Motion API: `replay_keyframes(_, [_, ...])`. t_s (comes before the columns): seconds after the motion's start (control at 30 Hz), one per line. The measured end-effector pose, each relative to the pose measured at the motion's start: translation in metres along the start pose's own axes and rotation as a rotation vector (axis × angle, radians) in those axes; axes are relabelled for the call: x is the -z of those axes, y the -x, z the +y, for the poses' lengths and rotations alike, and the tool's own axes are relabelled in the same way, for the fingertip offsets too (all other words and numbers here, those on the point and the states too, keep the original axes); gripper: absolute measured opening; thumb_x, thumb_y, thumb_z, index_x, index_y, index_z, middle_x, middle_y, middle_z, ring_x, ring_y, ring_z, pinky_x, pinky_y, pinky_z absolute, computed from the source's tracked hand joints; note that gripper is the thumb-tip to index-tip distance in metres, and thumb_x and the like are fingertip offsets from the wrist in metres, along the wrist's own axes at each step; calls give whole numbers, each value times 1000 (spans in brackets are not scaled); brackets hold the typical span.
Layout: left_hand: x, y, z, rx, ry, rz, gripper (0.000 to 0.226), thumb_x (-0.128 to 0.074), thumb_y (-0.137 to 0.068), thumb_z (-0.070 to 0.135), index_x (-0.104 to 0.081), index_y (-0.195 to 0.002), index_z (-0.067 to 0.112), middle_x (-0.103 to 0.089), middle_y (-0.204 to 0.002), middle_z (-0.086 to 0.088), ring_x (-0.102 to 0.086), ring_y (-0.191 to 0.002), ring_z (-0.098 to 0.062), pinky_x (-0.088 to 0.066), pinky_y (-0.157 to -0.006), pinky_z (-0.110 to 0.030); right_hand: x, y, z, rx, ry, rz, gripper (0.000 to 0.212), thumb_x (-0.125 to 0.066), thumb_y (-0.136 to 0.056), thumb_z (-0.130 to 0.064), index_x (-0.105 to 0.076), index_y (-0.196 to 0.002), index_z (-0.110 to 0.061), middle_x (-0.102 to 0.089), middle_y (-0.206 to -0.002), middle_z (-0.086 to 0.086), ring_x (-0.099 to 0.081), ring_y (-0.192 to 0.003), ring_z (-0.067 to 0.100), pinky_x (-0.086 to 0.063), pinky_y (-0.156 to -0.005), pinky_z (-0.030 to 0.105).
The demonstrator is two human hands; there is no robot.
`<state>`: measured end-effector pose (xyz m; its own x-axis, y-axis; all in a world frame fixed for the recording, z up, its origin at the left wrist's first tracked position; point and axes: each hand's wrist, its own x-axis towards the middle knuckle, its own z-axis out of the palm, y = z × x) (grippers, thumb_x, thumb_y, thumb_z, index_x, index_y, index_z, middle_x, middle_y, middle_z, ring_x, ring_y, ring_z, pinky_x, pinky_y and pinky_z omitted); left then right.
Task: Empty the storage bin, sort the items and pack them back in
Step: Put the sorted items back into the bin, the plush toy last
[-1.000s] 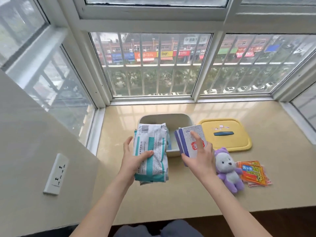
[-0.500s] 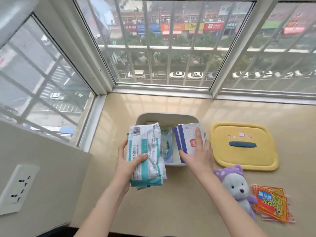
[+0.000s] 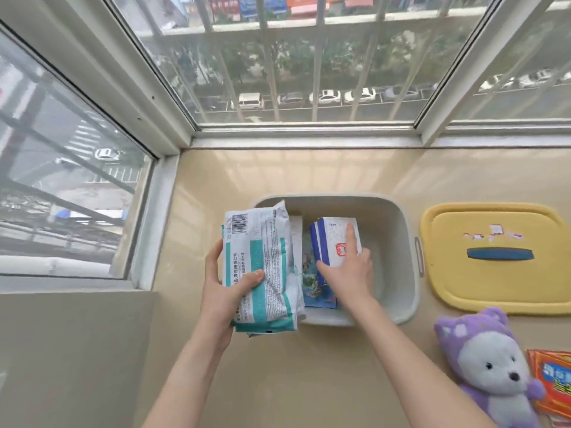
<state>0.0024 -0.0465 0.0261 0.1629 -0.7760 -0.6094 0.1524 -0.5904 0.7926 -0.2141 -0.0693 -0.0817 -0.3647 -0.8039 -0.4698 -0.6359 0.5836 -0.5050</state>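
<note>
Inside the bin (image 3: 398, 230), left half: right hand (image 3: 349, 273) pinches the blue-white packs (image 3: 332, 239) on edge, long axis front-to-back, forefinger straight. Left hand (image 3: 225, 291) grips the teal packet (image 3: 265, 261) over the left rim, just beside them.

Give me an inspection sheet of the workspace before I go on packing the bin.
Surface: beige window ledge, glossy, no spills seen.
Job's things: grey storage bin open; yellow lid flat to its right; colourful packet inside the bin; plush bear and orange sachets on the ledge, outside the bin.
Clutter: nothing seen.
Grippers: left hand grips teal-and-white packs over the bin's left rim; right hand holds blue-and-white packs within the bin's rim.
Cables: nothing seen.
Surroundings: barred windows behind and to the left, street below.
</note>
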Motion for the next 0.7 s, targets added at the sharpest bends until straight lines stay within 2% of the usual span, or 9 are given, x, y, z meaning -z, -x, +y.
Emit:
replay_keyframes(0.13, [10, -8, -7, 16, -6, 6, 91, -87, -58, 14, -44, -132, 45, -71, -112, 2, -71, -97, -25, -59, -80, -49, -16, -10, -5, -14, 46, -13, 103, -65, -73, -56, 3, -150, -45, -38, -115, 9, -47, -105, 33, -45, -93, 43])
replay_keyframes(0.4, [26, -7, -17, 34, 6, 5, 95, -85, -57, 16, -42, -136, 42, -70, -114, 4, -71, -98, -22, -59, -80, -46, -34, -20, -9, -79, 128, 11, 106, -66, -76, -59, 4, -152, -38, -41, -123, 18, -48, -111, 38, -44, -93, 46])
replay_keyframes(0.47, [28, -8, -18, 34, 10, 4, 98, -88, -53, 20, -42, -137, 42, -70, -115, 3, -71, -100, -23, -58, -81, -47, -36, -22, -7, -76, 135, -9, 105, -63, -76, -64, 6, -151, -39, -40, -124, 18, -46, -112, 38, -44, -94, 47])
replay_keyframes(0.53, [28, -9, -18, 32, 16, 4, 96, -87, -56, 18, -42, -136, 42, -70, -115, 3, -70, -101, -24, -58, -82, -49, -36, -24, -5, -70, 111, -21, 95, -55, -80, -65, 5, -151, -41, -39, -126, 19, -44, -115, 39, -41, -98, 47])
replay_keyframes(0.63, [27, -9, -18, 31, 18, 0, 90, -84, -59, 14, -43, -134, 43, -71, -113, 4, -71, -100, -25, -57, -84, -51, -31, -24, -1, -39, 8, -42, 65, -38, -96, -47, -6, -152, -43, -43, -123, 21, -45, -111, 40, -36, -97, 44])
replay_keyframes(0.7, [27, -9, -18, 31, 12, -2, 89, -84, -59, 14, -44, -133, 44, -71, -113, 4, -71, -100, -25, -57, -83, -51, -30, -25, 3, 6, -58, -42, 61, -36, -99, -31, -9, -154, -38, -49, -117, 21, -50, -105, 40, -39, -89, 41])
